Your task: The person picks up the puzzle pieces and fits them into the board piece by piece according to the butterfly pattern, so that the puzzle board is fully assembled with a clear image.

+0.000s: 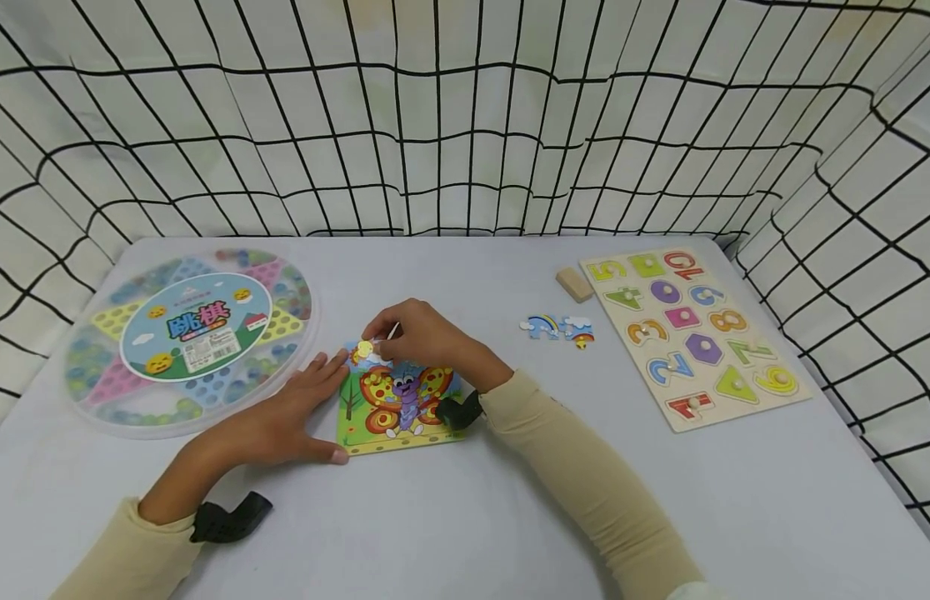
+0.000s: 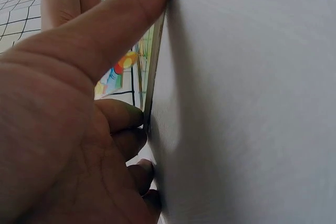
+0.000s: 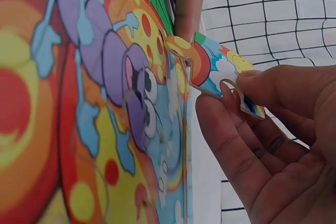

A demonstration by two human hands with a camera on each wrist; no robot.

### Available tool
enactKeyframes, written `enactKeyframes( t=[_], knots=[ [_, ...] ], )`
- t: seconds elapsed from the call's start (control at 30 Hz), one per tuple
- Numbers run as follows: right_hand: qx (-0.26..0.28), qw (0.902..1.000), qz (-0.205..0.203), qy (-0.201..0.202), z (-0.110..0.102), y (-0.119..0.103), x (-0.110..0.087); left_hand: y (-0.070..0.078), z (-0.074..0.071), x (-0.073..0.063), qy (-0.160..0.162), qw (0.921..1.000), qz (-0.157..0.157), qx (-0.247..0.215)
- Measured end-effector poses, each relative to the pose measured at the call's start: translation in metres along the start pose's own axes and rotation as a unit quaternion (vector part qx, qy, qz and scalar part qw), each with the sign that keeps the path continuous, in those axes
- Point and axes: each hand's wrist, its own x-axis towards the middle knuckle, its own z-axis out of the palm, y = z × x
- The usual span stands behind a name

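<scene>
A butterfly jigsaw puzzle (image 1: 356, 432) lies flat on the white table. My right hand (image 1: 423, 333) pinches a jigsaw piece (image 3: 202, 64) with a sun, cloud and orange patch between thumb and fingers. In the right wrist view that piece stands tilted at the puzzle's upper edge, over its upper left corner; whether it touches its slot I cannot tell. My left hand (image 1: 281, 421) rests on the table, fingers spread, with fingertips and thumb against the puzzle's left side. Close up in the left wrist view, the thumb (image 2: 105, 30) and fingertips meet the board's edge.
Loose jigsaw pieces (image 1: 557, 327) with rainbows lie to the right. Beyond them are a wooden block (image 1: 574, 284) and a wooden number-and-shape board (image 1: 637, 354). A round Chinese checkers box (image 1: 288, 367) sits at the left. A black-gridded white curtain (image 1: 465, 117) hangs behind the table.
</scene>
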Motion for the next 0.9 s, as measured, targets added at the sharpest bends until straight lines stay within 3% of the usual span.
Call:
enactKeyframes(
  t=[0.43,0.73,0.9],
  knots=[
    [-0.095,0.9950,0.015,0.027,0.017,-0.004,0.008,0.002,0.000,0.001,0.002,1.0000,-0.005,-0.001],
    [-0.176,0.9841,0.004,-0.025,0.016,-0.004,0.008,0.004,0.001,-0.001,0.005,1.0000,-0.006,-0.002],
    [-0.209,0.9773,0.002,-0.036,0.017,-0.004,0.009,0.004,0.001,-0.001,0.004,1.0000,-0.007,0.000]
  ],
)
